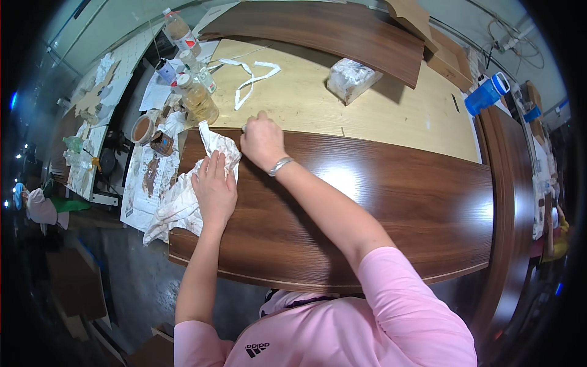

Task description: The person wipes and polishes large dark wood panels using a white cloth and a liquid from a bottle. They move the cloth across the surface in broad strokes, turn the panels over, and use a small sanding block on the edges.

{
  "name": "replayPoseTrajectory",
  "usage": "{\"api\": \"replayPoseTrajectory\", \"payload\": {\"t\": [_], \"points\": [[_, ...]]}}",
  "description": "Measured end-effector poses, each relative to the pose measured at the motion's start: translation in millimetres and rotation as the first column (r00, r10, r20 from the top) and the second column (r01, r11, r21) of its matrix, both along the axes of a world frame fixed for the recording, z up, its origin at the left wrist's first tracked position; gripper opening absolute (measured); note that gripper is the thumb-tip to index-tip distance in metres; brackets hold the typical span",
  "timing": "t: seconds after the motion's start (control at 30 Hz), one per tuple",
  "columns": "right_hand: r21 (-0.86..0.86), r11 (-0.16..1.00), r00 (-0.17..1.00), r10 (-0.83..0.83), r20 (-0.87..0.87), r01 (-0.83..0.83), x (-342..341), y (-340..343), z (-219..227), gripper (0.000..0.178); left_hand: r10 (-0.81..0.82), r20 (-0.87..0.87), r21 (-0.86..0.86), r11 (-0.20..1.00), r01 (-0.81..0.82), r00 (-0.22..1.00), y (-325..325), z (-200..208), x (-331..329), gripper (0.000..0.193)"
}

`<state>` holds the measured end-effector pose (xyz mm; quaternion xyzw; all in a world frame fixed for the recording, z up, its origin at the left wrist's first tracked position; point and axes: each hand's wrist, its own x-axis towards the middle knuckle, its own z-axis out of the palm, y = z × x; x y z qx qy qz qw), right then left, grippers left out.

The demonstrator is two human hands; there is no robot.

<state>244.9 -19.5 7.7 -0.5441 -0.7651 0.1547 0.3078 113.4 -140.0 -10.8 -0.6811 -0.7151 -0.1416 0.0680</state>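
My left hand (215, 191) lies on a white, brown-stained cloth (177, 208), its fingers stretched out. The cloth spreads over the left end of a dark brown wood-grain board (367, 208), which has a curved near edge. At that board's far edge, toward its left end, is my right hand (264, 142). Its fingers are curled closed, and whatever they hold, if anything, is hidden. A silvery bracelet (280, 166) circles the right wrist.
Left of the board stand a bottle of yellowish liquid (199, 101), a tub of brown paste (143, 129) and a small brown jar (161, 144). Beyond lie a white strip (244, 85), a plastic-wrapped bundle (351, 79) and another dark board (318, 27). A blue bottle (486, 95) stands far right.
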Motion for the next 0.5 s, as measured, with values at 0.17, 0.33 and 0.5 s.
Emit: {"api": "replayPoseTrajectory", "payload": {"t": [0.17,0.33,0.5], "points": [[-0.025,0.998,0.998,-0.06,0.02,0.061,9,-5,-5,0.013,0.005,0.004,0.03,1.0,-0.006,1.0,-3,4,-5,0.047],[-0.035,0.935,0.925,-0.341,0.168,0.352,131,-4,0,0.018,-0.019,-0.002,0.031,0.999,0.019,1.0,-3,4,-5,0.046],[-0.046,0.936,0.936,-0.344,0.074,0.348,112,-8,10,0.021,-0.032,0.006,0.03,0.999,0.031,0.999,-2,4,0,0.046]]}}
